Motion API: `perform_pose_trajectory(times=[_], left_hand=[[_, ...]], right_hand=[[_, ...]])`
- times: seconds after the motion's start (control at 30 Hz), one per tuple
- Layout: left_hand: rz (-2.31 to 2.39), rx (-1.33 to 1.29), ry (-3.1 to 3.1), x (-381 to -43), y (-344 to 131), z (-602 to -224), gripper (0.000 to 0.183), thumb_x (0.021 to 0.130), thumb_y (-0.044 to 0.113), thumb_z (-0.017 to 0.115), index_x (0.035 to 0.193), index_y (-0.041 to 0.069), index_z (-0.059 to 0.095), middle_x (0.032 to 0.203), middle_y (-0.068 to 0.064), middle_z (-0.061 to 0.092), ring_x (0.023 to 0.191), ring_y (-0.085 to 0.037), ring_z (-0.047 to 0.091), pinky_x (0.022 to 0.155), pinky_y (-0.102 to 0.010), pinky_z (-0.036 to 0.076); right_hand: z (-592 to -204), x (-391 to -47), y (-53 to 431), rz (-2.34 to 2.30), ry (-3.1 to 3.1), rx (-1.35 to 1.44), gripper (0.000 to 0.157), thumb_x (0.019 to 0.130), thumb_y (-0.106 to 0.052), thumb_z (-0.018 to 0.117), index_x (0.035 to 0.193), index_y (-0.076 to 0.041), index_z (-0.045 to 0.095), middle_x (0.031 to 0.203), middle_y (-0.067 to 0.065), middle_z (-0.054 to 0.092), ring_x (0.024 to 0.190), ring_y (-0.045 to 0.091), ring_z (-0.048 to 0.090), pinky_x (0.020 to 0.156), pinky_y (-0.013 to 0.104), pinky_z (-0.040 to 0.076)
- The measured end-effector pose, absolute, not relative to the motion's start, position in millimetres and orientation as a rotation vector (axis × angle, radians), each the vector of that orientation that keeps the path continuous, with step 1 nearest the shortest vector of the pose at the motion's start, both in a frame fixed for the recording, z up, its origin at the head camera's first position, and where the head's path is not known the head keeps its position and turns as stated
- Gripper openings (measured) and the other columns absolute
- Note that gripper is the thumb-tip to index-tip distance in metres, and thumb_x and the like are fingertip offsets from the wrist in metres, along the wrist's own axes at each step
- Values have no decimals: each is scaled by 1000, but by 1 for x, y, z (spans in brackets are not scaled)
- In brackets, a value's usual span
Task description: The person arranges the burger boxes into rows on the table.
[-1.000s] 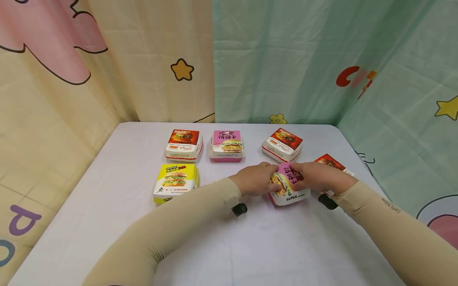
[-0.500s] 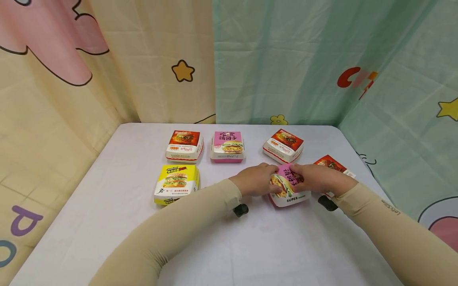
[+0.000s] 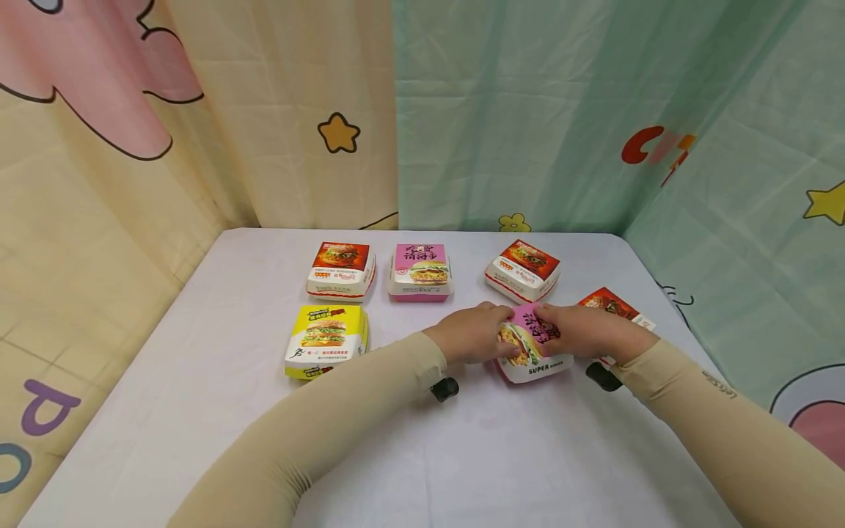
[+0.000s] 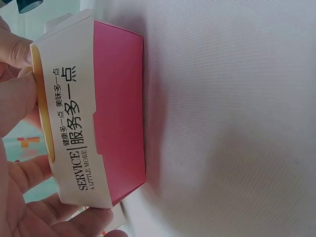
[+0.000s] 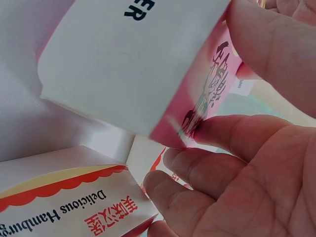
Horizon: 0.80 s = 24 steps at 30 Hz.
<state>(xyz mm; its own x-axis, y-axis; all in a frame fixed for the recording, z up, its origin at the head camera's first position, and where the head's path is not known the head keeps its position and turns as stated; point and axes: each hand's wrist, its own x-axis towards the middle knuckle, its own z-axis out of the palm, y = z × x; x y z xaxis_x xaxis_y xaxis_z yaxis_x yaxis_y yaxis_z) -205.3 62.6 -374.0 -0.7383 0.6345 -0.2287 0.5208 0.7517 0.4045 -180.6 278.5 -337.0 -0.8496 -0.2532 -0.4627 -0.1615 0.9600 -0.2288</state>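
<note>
A pink and white burger box (image 3: 536,345) marked "SUPER" sits turned at an angle on the right half of the table, between both hands. My left hand (image 3: 470,334) grips its left side, thumb on the lid. In the left wrist view the fingers (image 4: 34,170) reach round the far end of the box (image 4: 118,94), whose pink base faces the camera. From the other side my right hand (image 3: 594,330) holds the lid between thumb and fingers. In the right wrist view its fingertips (image 5: 207,131) press the pink top edge. The far side is hidden in the head view.
Close behind stands a red-topped burger box (image 3: 523,270); another red-topped box (image 3: 614,304) lies partly under the right forearm. Further left are a pink box (image 3: 420,273), a red-topped box (image 3: 341,271) and a yellow box (image 3: 326,341). Curtains (image 3: 508,110) hang behind the table.
The hands and the pink burger box between them stay in place. The head view has shifted very slightly.
</note>
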Motion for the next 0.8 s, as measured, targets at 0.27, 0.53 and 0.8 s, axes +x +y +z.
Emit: perform_pose_trajectory(times=[0.27, 0.53, 0.8], left_hand=[[444, 886, 2603, -205, 63, -374, 76, 99, 60, 65, 162, 24, 41, 160, -1, 50, 130, -14, 56, 113, -39, 51], [464, 872, 2600, -204, 61, -374, 76, 99, 60, 65, 162, 23, 41, 160, -2, 50, 127, -14, 57, 112, -39, 51], [445, 853, 2606, -201, 58, -373, 78, 99, 61, 64, 162, 23, 40, 158, -3, 51, 120, -14, 58, 109, -37, 53]], right_hand=[[-337, -180, 279, -208, 2618, -314, 90, 96, -43, 76, 163, -2, 33, 162, 32, 40, 137, 46, 54, 112, 63, 46], [-337, -179, 277, -212, 2622, -321, 90, 97, -43, 75, 164, -3, 32, 165, 30, 36, 142, 49, 50, 114, 65, 44], [-335, -179, 275, -232, 2610, -343, 88, 98, -41, 74, 165, -3, 30, 167, 28, 34, 147, 52, 43, 117, 67, 39]])
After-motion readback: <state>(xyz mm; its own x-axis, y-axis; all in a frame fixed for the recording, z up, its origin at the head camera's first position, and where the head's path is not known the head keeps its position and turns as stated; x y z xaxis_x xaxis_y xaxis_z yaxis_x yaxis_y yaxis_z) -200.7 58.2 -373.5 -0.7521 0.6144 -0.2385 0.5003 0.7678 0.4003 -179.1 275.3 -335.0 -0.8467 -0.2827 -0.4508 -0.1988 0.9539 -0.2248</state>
